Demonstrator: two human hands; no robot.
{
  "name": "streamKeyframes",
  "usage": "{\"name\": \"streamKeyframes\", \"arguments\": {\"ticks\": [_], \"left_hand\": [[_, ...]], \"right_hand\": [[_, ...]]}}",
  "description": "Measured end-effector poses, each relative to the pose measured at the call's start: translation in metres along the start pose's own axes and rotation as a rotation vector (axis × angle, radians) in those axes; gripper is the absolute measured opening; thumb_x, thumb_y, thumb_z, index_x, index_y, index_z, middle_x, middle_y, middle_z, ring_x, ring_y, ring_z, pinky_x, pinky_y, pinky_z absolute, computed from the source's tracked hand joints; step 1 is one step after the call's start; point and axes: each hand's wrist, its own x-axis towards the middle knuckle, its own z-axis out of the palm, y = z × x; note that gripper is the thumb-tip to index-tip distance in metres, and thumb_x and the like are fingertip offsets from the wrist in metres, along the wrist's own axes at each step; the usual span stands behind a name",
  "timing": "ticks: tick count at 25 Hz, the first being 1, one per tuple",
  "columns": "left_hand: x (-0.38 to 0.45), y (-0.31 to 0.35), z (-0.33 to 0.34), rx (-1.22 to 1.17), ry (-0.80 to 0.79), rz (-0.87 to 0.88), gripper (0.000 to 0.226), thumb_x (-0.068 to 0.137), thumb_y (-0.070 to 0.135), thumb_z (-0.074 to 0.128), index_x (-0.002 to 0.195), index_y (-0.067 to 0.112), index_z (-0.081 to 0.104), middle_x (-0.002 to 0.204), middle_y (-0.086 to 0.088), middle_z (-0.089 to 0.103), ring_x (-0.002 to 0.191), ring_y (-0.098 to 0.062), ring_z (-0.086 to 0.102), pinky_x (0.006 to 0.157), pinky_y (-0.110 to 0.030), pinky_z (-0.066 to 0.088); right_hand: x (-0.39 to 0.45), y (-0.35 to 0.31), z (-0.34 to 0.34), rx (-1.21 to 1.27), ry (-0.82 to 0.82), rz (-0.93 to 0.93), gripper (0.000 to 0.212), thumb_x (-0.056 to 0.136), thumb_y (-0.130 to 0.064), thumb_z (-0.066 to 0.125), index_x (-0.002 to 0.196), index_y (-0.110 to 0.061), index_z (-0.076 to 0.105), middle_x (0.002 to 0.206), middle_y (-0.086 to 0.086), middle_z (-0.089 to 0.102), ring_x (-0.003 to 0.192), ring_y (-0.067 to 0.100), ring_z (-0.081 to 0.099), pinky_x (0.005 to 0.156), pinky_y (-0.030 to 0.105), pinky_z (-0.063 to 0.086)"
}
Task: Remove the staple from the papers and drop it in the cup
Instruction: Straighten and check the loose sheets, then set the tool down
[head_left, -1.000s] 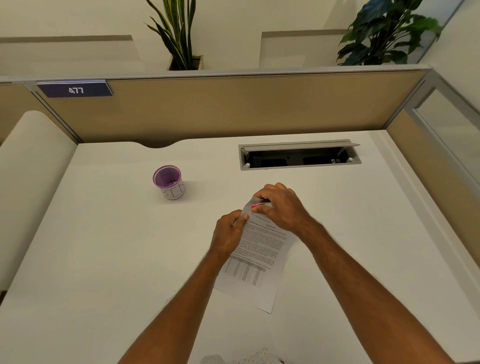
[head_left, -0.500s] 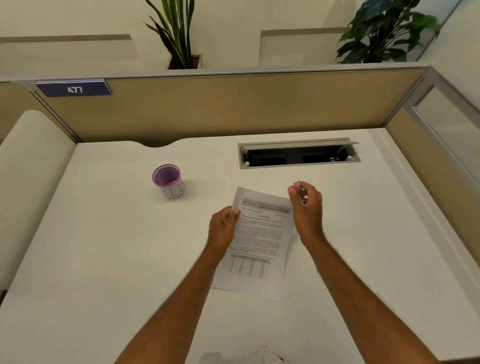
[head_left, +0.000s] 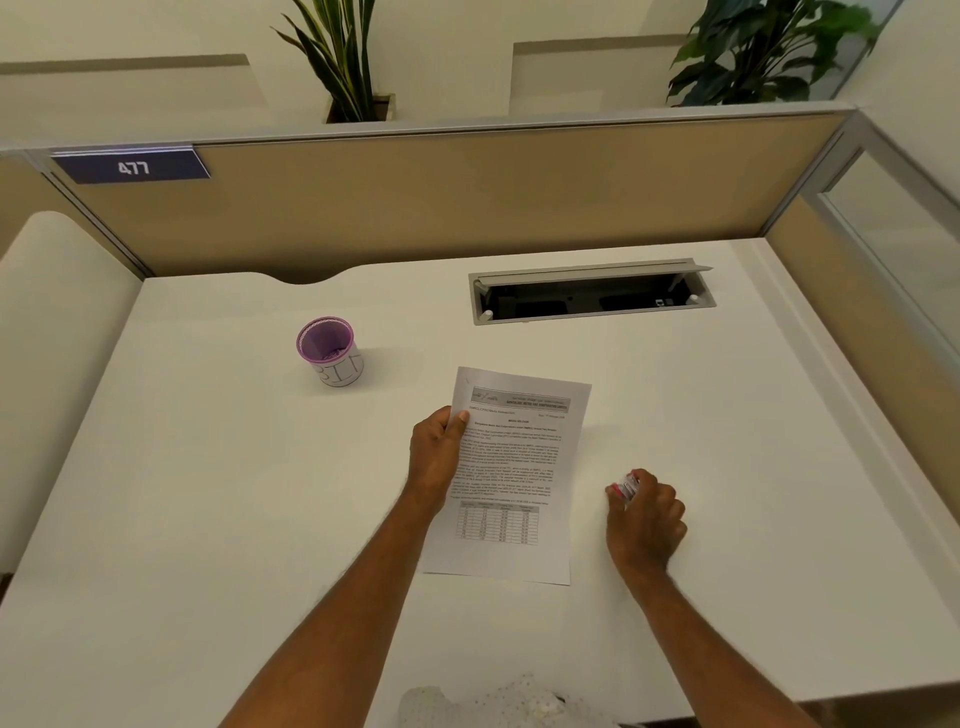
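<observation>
A purple cup (head_left: 327, 349) stands far left on the white desk (head_left: 208, 493). Your left hand (head_left: 436, 457) pinches the left edge of the papers (head_left: 514, 467), which lie flat at centre. Just right of them, your right hand (head_left: 647, 525) is curled around a small red tool (head_left: 626, 486). The staple is too small to make out.

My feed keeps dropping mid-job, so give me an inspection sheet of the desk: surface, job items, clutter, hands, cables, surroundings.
Surface: white desk, papers lying flat on it.
Job's things: papers flat at centre; purple cup upright, apart from them, far left; staple too small to tell.
Clutter: patterned cloth at the near edge.
Hands: left hand grips the papers' left edge; right hand holds a small red tool, right of the papers, not touching them.
Cables: nothing seen; desk hatch open, dark inside.
Surroundings: tan partition, plate 477, two plants behind.
</observation>
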Motion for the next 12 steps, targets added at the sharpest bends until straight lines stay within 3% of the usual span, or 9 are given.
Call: {"name": "streamKeyframes", "arguments": {"ticks": [4, 7, 10, 12], "left_hand": [[0.0, 0.001, 0.0, -0.01, -0.013, 0.009, 0.03, 0.107, 0.03, 0.051, 0.111, 0.008, 0.071, 0.106, -0.012, 0.079, 0.089, -0.034, 0.077, 0.082, -0.053, 0.065], [0.0, 0.002, -0.001, -0.025, -0.015, 0.011, 0.028, 0.107, 0.03, 0.052, 0.111, 0.011, 0.072, 0.103, -0.007, 0.08, 0.086, -0.03, 0.078, 0.077, -0.046, 0.066], [-0.001, 0.004, -0.004, -0.092, -0.047, -0.012, 0.024, 0.106, 0.03, 0.053, 0.109, 0.019, 0.075, 0.1, 0.0, 0.082, 0.085, -0.024, 0.079, 0.07, -0.033, 0.065], [0.002, 0.004, -0.006, -0.152, -0.05, -0.04, 0.024, 0.105, 0.029, 0.054, 0.111, 0.019, 0.075, 0.103, -0.002, 0.082, 0.089, -0.025, 0.079, 0.072, -0.034, 0.064]], "right_hand": [[0.002, -0.007, -0.002, 0.026, -0.02, 0.031, 0.053, 0.089, -0.037, 0.074, 0.133, -0.013, 0.057, 0.132, 0.017, 0.056, 0.122, 0.04, 0.049, 0.1, 0.05, 0.04], [0.003, -0.026, -0.004, 0.27, -0.035, -0.095, 0.057, 0.091, -0.036, 0.073, 0.14, -0.016, 0.051, 0.137, 0.011, 0.053, 0.124, 0.033, 0.049, 0.103, 0.05, 0.043], [-0.004, -0.053, -0.008, 0.64, -0.196, -0.147, 0.046, 0.098, -0.036, 0.065, 0.138, -0.025, 0.046, 0.13, -0.003, 0.059, 0.112, 0.018, 0.061, 0.088, 0.036, 0.058], [-0.01, -0.064, -0.011, 0.765, -0.305, -0.109, 0.034, 0.098, -0.038, 0.063, 0.129, -0.035, 0.048, 0.121, -0.014, 0.067, 0.102, 0.008, 0.069, 0.074, 0.022, 0.06]]}}
